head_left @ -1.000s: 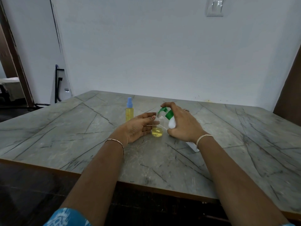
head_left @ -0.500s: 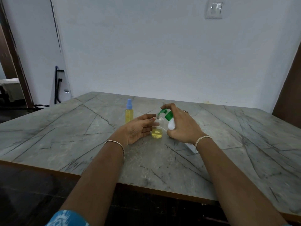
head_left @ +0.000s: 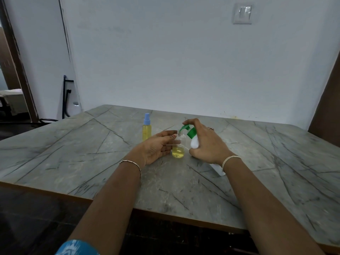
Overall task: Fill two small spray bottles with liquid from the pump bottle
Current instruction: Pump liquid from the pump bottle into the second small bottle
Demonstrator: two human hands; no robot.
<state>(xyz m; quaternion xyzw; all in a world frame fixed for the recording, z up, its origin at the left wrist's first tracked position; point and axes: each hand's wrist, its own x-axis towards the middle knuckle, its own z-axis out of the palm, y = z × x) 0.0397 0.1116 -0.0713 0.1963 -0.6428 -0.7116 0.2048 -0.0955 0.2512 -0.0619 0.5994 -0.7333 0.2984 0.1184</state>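
Observation:
A small clear spray bottle point(head_left: 178, 149) without its cap stands on the table, about a third full of yellow liquid. My left hand point(head_left: 157, 148) holds it from the left, fingers curled round its side. My right hand point(head_left: 207, 143) grips the tilted white pump bottle point(head_left: 194, 142), with the forefinger on its green pump head point(head_left: 186, 128), whose spout sits over the open neck. A second spray bottle point(head_left: 147, 130), full of yellow liquid and capped in blue, stands behind and to the left.
The grey marble-pattern table point(head_left: 92, 153) has its front edge close to me and its back against a pale wall. A doorway and a dark metal frame point(head_left: 65, 96) lie at the left. A wall switch point(head_left: 242, 13) is up on the right.
Both hands and bottles keep their places. The view has shifted slightly; the liquid level looks about the same.

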